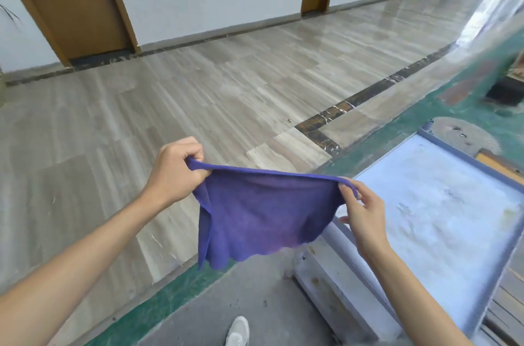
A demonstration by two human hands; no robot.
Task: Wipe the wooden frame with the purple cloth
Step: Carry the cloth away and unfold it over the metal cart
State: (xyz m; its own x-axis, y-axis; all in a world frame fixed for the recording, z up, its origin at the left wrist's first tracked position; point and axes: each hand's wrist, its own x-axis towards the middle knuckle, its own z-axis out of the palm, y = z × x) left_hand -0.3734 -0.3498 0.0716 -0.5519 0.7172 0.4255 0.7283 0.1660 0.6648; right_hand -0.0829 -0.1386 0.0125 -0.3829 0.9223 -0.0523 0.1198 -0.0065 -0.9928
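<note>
A purple cloth (261,212) hangs spread out in the air between both hands, its lower edge loose. My left hand (175,172) is closed on the cloth's upper left corner. My right hand (363,212) pinches the upper right corner between thumb and fingers. To the right lies a flat framed panel (442,212) with a pale whitish surface and a bluish-grey border. A strip of brown wood (502,165) shows beyond its far edge at the right; I cannot tell whether this is the wooden frame.
A green mat (158,306) with a grey inner area (249,303) covers the floor under me; a white shoe (237,331) shows at the bottom. Beige tiled floor (170,107) stretches left and ahead to a white wall with wooden doors (73,2).
</note>
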